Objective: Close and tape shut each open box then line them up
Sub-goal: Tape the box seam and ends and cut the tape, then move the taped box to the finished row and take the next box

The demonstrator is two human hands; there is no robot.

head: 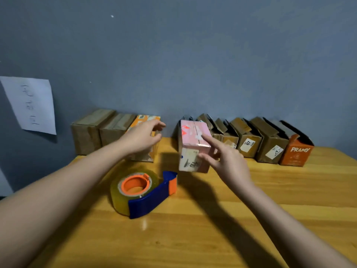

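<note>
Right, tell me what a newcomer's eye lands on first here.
The blue-and-orange tape dispenser with its clear tape roll sits mid-table on the yellow wooden table. Just behind it, the right hand steadies a closed pink cardboard box. Open brown cardboard boxes line the grey wall to the right.

Left hand (142, 139) loosely curled; right hand (225, 161) forefinger extended
</note>
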